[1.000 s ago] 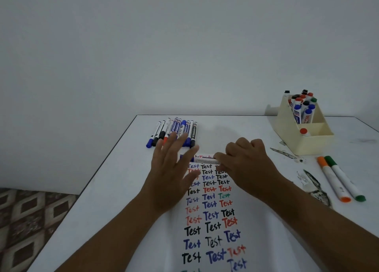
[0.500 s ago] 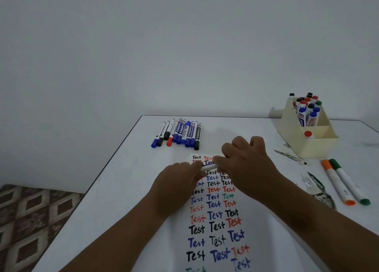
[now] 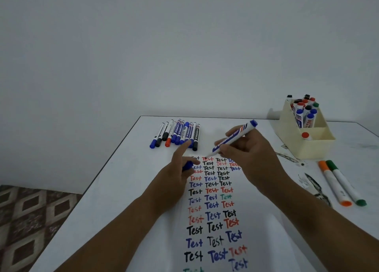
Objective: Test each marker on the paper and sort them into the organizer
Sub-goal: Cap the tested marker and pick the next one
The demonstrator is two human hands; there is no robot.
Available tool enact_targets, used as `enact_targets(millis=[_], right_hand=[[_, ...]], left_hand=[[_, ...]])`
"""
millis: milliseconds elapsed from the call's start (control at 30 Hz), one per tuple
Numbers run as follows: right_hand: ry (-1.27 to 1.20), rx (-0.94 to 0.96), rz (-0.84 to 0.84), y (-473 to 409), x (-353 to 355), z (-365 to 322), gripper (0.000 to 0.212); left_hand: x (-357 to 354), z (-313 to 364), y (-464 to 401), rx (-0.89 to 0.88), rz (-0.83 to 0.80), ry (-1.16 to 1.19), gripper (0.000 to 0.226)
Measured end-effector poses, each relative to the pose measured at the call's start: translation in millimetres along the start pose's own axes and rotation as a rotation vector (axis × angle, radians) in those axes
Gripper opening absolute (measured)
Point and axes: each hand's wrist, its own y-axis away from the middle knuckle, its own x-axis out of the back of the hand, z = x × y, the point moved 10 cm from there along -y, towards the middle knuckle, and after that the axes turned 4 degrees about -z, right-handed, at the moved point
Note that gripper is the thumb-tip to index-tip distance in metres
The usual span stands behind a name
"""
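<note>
The white surface point(image 3: 114, 200) carries everything within easy reach: the paper point(image 3: 217, 239) lies straight ahead between the forearms, so each trial word lands in a column, and its near end is cut off by the frame. The organizer point(image 3: 307, 146) stands at the far right, tested markers upright in its back compartment, one red-capped piece alone in the front; what else lies inside is hidden by the walls. A row point(image 3: 176, 133) of untested markers waits just beyond the paper. Two fat markers point(image 3: 340, 184), orange and green, lie apart at the right beside dark scraps too blurred to name. The right hand point(image 3: 248, 150) has its grip clamped on the blue marker point(image 3: 233, 136), tip slanted down near the paper's top edge, probably to write. The left hand point(image 3: 180, 169) curls round the blue cap point(image 3: 187, 166), forefinger pointing out.
</note>
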Motion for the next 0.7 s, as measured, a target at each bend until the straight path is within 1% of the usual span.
enact_targets(millis=[67,100,233,467,700], right_hand=[[-0.131,-0.015,-0.02,5.0,-8.2,-3.1,0.018],[-0.141,-0.009,-0.027,7.0,-11.9,-4.3,0.017],[-0.033,0.036,-0.037,11.2,-23.4,-4.8,0.019],[0.034,0.061,-0.019,9.6,-25.8,-2.2,0.018],[0.257,0.122,-0.071,9.0,-39.7,-0.8,0.022]], left_hand=[[-2.3,0.5,-0.6,0.0,-0.017,-0.012,0.072],[-2.4,1.7,-0.7,0.0,-0.017,-0.01,0.07],[1.5,9.3,2.0,-0.008,0.003,0.008,0.062],[3.9,8.4,0.9,0.003,0.021,0.023,0.053],[-2.6,2.2,1.4,-0.006,-0.032,0.03,0.056]])
